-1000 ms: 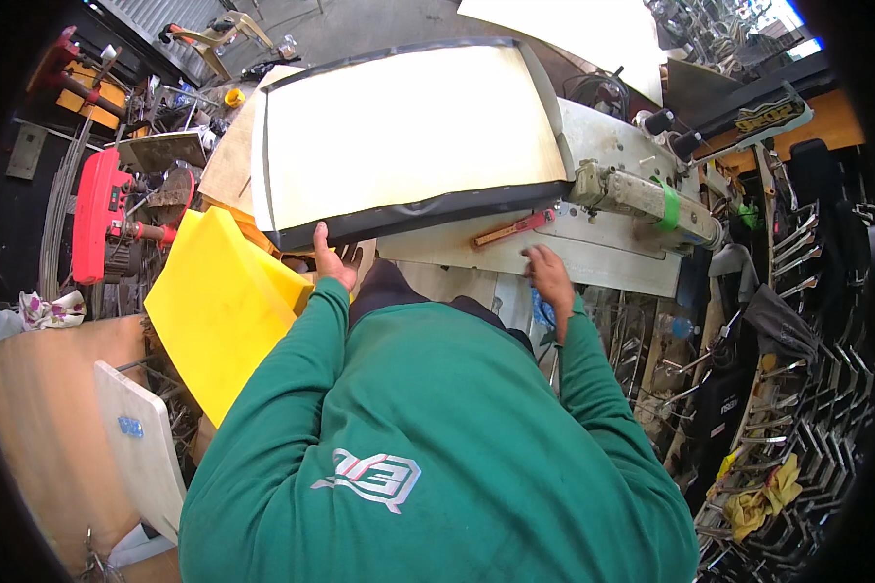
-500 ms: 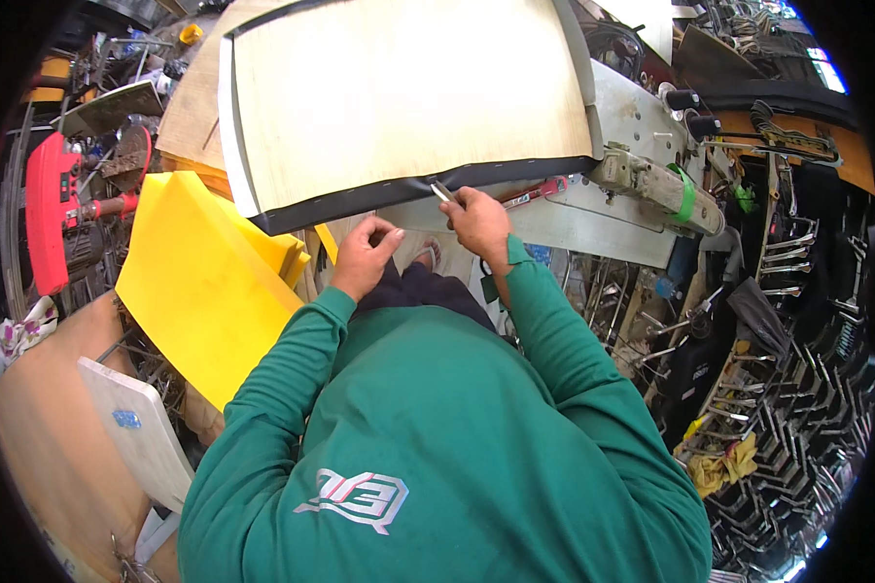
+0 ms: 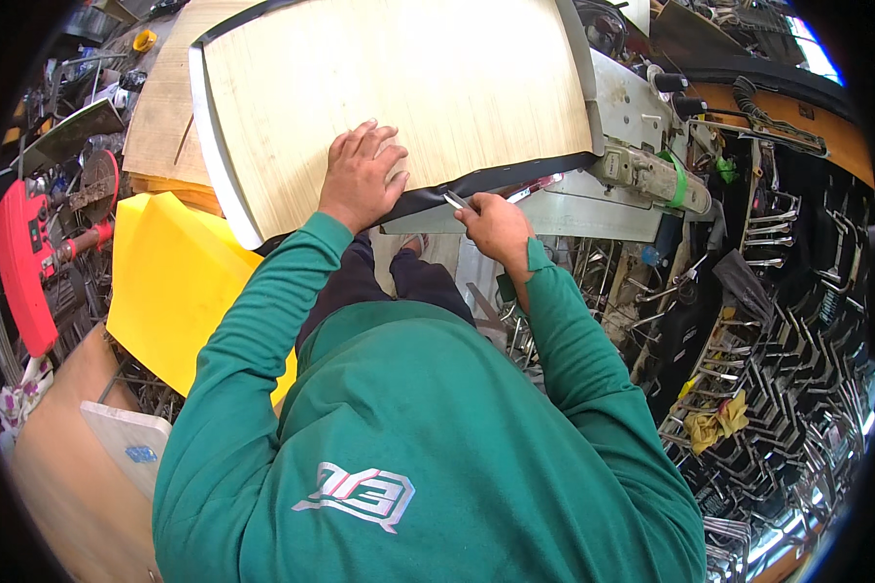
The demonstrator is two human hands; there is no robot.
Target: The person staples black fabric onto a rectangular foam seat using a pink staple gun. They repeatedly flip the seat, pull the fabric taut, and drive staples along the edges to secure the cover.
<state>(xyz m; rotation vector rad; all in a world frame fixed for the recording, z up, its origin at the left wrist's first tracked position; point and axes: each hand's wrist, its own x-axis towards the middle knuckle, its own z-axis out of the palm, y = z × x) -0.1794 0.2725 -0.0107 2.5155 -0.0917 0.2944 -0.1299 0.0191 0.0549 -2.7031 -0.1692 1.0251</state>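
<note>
From where I stand, the board (image 3: 418, 92) lies right in front of the person, its near edge running just ahead of both hands' wrists. The left hand (image 3: 365, 180) rests on the board's face close to that edge, palm down, fingers loosely spread, grasping nothing. The right hand (image 3: 496, 230) is just outside the edge, fingers closed around a small pointed metal tool (image 3: 455, 200); its tip is at the black strip (image 3: 515, 176), though I can't tell whether it touches. The board is broad and roughly rectangular, with a pale, wood-grained face that washes out to white toward the far side. Black material is folded along its near and far edges, the near strip slightly puckered; the short sides are bordered in whitish grey. Its right end reaches over the pale table (image 3: 612, 220), beside a worn machine arm (image 3: 642, 175) banded in green.
</note>
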